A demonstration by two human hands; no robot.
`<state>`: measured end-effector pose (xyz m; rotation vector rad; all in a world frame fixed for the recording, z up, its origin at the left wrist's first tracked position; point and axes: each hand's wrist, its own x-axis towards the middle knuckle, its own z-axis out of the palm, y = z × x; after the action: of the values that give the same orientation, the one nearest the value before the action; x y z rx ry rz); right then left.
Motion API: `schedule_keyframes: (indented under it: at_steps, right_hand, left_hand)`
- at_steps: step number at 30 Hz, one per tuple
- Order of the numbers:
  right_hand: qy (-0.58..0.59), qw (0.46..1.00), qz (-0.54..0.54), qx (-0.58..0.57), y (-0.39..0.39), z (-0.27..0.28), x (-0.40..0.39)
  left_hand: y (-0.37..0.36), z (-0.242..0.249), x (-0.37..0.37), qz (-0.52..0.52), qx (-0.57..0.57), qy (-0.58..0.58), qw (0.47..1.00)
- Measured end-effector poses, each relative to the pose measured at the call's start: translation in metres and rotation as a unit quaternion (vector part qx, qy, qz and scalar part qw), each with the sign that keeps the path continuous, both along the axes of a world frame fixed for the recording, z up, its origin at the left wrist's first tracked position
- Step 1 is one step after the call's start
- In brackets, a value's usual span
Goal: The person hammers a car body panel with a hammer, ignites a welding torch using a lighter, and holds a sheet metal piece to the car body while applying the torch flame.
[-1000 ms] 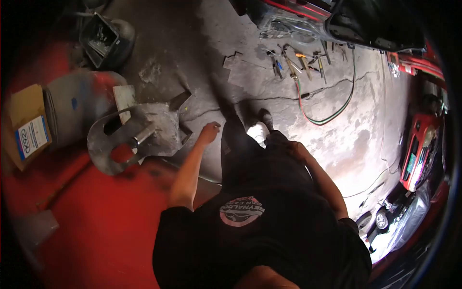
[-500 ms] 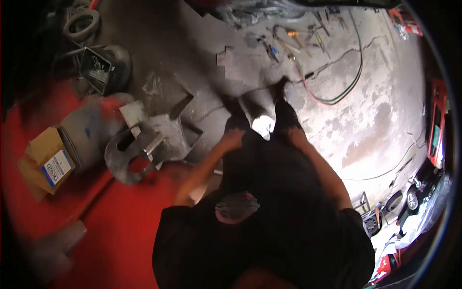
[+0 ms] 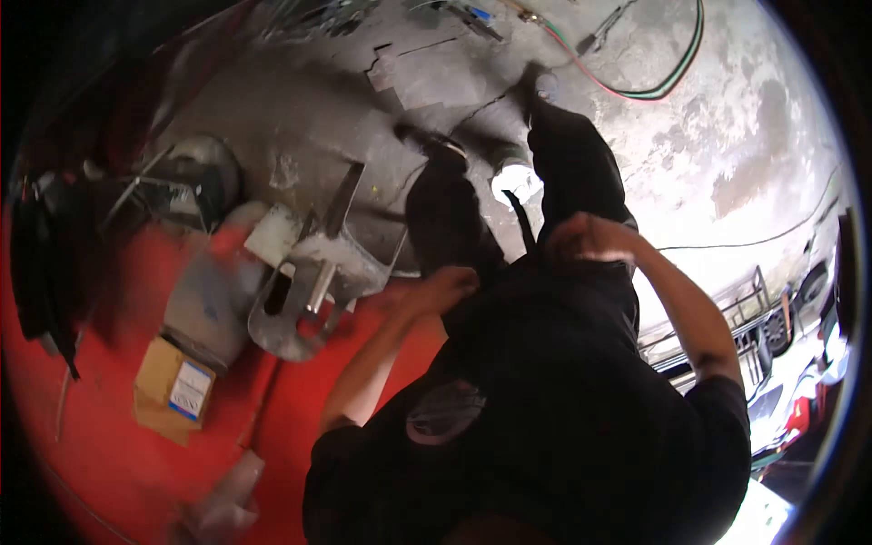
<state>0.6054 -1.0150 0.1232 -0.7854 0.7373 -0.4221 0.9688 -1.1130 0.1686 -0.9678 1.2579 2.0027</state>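
My left hand [image 3: 447,289] rests against the left thigh of my black trousers [image 3: 440,209]. Its fingers are bent and partly lost against the dark cloth. At the right thigh, my right hand [image 3: 590,239] is curled closed on the trouser fabric. A dark strap-like strip [image 3: 522,222] hangs between my legs, close to the right hand. To the left of my left hand is a grey metal piece with a slot and a short shiny rod [image 3: 320,286].
An opened cardboard box [image 3: 173,391] with a white and blue label lies on a red surface [image 3: 309,400] at the left. A dark bin [image 3: 195,195] stands behind. Green and red hoses [image 3: 654,94] curve over the cracked floor. A bright white round thing [image 3: 516,183] is between my feet.
My view has turned and shifted. My right hand has come up the thigh and closer to my waist; the left hand has moved up too. My legs stand further apart.
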Motion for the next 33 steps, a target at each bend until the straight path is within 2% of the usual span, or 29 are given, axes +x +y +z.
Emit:
schedule_keyframes:
  at_steps: [2, 3, 4, 6, 8, 9, 10, 12, 13, 14, 15, 16, 17, 18, 19, 20, 22, 24, 26, 28, 31, 32, 33]
  right_hand:
    - [0.164, 0.985, 0.035, -0.043, -0.018, -0.088, 0.003]
    - [0.260, 0.960, 0.054, -0.089, -0.047, -0.116, 0.008]
    - [0.317, 0.932, 0.068, -0.161, -0.069, -0.167, 0.012]
    - [0.357, 0.892, 0.008, -0.276, -0.123, -0.240, 0.009]
    - [0.354, 0.887, 0.013, -0.297, -0.176, -0.312, -0.007]
    - [0.370, 0.863, 0.001, -0.345, -0.197, -0.339, -0.012]
    - [0.408, 0.842, -0.058, -0.349, -0.211, -0.356, -0.012]
    - [0.388, 0.858, -0.082, -0.325, -0.225, -0.405, -0.024]
    - [0.462, 0.846, 0.064, -0.259, -0.239, -0.398, -0.023]
    - [0.510, 0.801, 0.232, -0.209, -0.253, -0.390, -0.021]
    - [0.524, 0.752, 0.309, -0.253, -0.260, -0.382, -0.007]
    - [0.493, 0.793, 0.239, -0.266, -0.260, -0.397, 0.009]
    - [0.385, 0.867, 0.070, -0.308, -0.257, -0.379, 0.016]
    - [0.314, 0.900, 0.060, -0.298, -0.268, -0.349, 0.022]
    - [0.291, 0.905, 0.088, -0.296, -0.276, -0.325, 0.021]
    - [0.303, 0.876, 0.110, -0.360, -0.276, -0.324, 0.017]
    - [0.408, 0.802, 0.173, -0.401, -0.264, -0.323, 0.015]
    - [0.433, 0.817, 0.171, -0.340, -0.248, -0.319, 0.023]
    - [0.402, 0.803, 0.182, -0.400, -0.244, -0.295, 0.034]
    - [0.323, 0.808, 0.062, -0.489, -0.241, -0.271, 0.040]
    - [0.385, 0.755, 0.119, -0.517, -0.233, -0.268, 0.050]
    - [0.416, 0.736, 0.137, -0.516, -0.231, -0.266, 0.053]
    - [0.397, 0.706, 0.090, -0.580, -0.225, -0.276, 0.053]
  left_hand:
    - [-0.031, -0.023, -0.010, 0.078, 0.092, -0.099, 0.988]
    - [-0.040, -0.060, 0.001, -0.006, -0.056, -0.076, 0.995]
    - [-0.056, -0.108, 0.013, -0.090, -0.209, -0.049, 0.973]
    - [-0.097, -0.176, 0.033, -0.224, -0.456, -0.046, 0.860]
    - [-0.131, -0.218, 0.053, -0.226, -0.541, 0.014, 0.810]
    - [-0.153, -0.243, 0.058, -0.220, -0.591, 0.046, 0.775]
    - [-0.168, -0.267, 0.064, -0.234, -0.588, 0.036, 0.773]
    - [-0.171, -0.300, 0.092, -0.263, -0.569, 0.010, 0.779]
    - [-0.173, -0.312, 0.096, -0.243, -0.576, -0.006, 0.780]
    - [-0.177, -0.323, 0.092, -0.220, -0.584, -0.020, 0.781]
    - [-0.179, -0.329, 0.088, -0.223, -0.579, -0.042, 0.783]
    - [-0.180, -0.327, 0.085, -0.229, -0.572, -0.067, 0.785]
    - [-0.180, -0.328, 0.081, -0.231, -0.565, -0.091, 0.787]
    - [-0.180, -0.332, 0.077, -0.236, -0.569, -0.096, 0.782]
    - [-0.178, -0.333, 0.076, -0.243, -0.571, -0.104, 0.777]
    - [-0.175, -0.333, 0.076, -0.251, -0.575, -0.117, 0.770]
    - [-0.166, -0.335, 0.076, -0.240, -0.591, -0.114, 0.761]
    - [-0.156, -0.330, 0.075, -0.228, -0.602, -0.134, 0.754]
    - [-0.145, -0.328, 0.079, -0.229, -0.624, -0.163, 0.729]
    - [-0.132, -0.326, 0.078, -0.230, -0.645, -0.162, 0.710]
    - [-0.116, -0.319, 0.074, -0.238, -0.651, -0.173, 0.700]
    - [-0.112, -0.319, 0.073, -0.237, -0.671, -0.170, 0.682]
    - [-0.107, -0.322, 0.073, -0.237, -0.688, -0.167, 0.665]
